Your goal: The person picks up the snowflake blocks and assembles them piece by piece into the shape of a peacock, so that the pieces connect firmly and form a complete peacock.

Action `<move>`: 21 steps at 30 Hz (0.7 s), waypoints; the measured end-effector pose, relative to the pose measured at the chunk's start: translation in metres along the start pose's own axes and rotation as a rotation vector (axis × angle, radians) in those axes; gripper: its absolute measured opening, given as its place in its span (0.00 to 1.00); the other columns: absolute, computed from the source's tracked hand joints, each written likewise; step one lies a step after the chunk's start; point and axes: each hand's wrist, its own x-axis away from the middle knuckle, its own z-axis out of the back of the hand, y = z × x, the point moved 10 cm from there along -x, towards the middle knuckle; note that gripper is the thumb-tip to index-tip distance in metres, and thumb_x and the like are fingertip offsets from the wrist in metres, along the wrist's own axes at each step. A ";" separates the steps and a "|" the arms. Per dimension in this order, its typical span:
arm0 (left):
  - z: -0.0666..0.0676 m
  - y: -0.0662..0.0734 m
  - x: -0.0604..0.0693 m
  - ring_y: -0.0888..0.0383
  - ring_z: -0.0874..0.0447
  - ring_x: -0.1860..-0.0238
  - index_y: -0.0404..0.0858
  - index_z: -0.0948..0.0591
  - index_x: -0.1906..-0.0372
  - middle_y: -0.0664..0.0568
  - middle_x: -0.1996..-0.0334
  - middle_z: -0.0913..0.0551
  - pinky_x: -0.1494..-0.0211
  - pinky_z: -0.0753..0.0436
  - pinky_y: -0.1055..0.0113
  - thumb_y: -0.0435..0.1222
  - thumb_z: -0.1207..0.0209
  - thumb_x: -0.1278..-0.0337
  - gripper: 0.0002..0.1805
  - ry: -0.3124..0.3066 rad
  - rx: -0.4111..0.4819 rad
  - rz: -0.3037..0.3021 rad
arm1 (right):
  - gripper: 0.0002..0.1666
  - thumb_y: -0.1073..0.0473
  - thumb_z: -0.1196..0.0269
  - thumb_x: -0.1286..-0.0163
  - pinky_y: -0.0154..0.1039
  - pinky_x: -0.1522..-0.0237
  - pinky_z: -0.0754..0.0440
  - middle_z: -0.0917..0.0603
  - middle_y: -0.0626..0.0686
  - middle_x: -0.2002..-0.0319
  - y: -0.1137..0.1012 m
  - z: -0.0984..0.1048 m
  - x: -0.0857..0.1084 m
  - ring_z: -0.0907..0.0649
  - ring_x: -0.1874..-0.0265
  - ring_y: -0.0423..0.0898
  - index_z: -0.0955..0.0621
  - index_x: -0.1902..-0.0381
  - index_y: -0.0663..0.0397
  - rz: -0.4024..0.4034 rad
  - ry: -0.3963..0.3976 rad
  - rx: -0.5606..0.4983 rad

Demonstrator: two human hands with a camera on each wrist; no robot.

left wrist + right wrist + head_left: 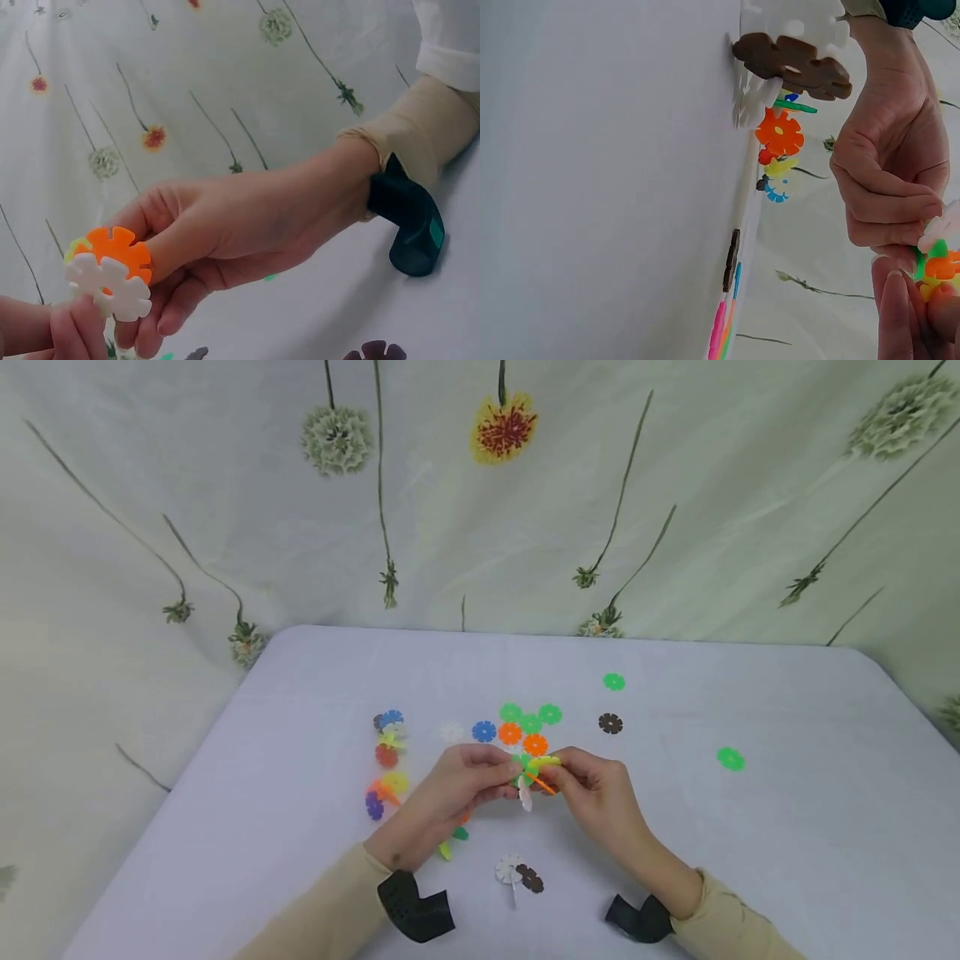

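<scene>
Above the middle of the table, both hands meet at a small assembly of notched plastic discs. My left hand pinches the green notched disc between thumb and fingers. The right hand grips the yellow notched disc on the other side. An orange disc and a white disc face the left wrist view, slotted among the others. In the right wrist view, green, orange and yellow pieces show between the fingertips; how they interlock is partly hidden by the fingers.
Loose green, orange and blue discs lie behind the hands. Joined coloured discs stand left. A white disc with a brown disc lies in front. Another brown disc and a green disc are farther right.
</scene>
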 end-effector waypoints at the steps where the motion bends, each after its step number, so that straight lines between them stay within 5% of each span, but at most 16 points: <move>1: 0.000 0.000 0.000 0.59 0.19 0.72 0.24 0.22 0.59 0.47 0.70 0.20 0.58 0.20 0.70 0.30 0.41 0.41 0.11 0.001 0.010 0.000 | 0.04 0.71 0.36 0.41 0.36 0.71 0.17 0.15 0.49 0.73 0.000 0.000 0.000 0.16 0.75 0.46 0.17 0.68 0.60 0.004 -0.002 0.001; 6: 0.006 0.005 0.000 0.55 0.19 0.66 0.27 0.22 0.56 0.45 0.65 0.19 0.51 0.22 0.65 0.36 0.38 0.42 0.16 -0.024 -0.039 0.013 | 0.06 0.70 0.36 0.40 0.37 0.69 0.17 0.15 0.50 0.70 0.004 -0.002 -0.007 0.16 0.74 0.48 0.16 0.65 0.61 -0.022 -0.075 -0.003; 10: 0.026 0.033 -0.013 0.51 0.19 0.55 0.33 0.22 0.50 0.44 0.57 0.19 0.43 0.27 0.59 0.41 0.37 0.44 0.20 -0.035 -0.168 -0.003 | 0.17 0.71 0.37 0.39 0.40 0.70 0.17 0.15 0.57 0.64 0.021 0.009 -0.020 0.16 0.70 0.55 0.21 0.51 0.64 -0.149 -0.174 0.010; 15: 0.078 0.072 -0.061 0.47 0.23 0.48 0.30 0.25 0.46 0.41 0.52 0.21 0.42 0.29 0.59 0.35 0.42 0.38 0.18 0.038 -0.361 -0.002 | 0.19 0.68 0.39 0.35 0.37 0.74 0.20 0.18 0.60 0.60 0.061 0.047 -0.038 0.18 0.70 0.54 0.24 0.46 0.64 -0.317 -0.220 0.215; 21: 0.125 0.063 -0.109 0.50 0.27 0.49 0.28 0.27 0.44 0.42 0.49 0.26 0.42 0.29 0.61 0.35 0.42 0.39 0.21 0.086 -0.610 0.128 | 0.17 0.62 0.40 0.34 0.41 0.71 0.25 0.20 0.58 0.63 0.105 0.073 -0.044 0.20 0.69 0.52 0.22 0.50 0.66 -0.427 -0.216 0.399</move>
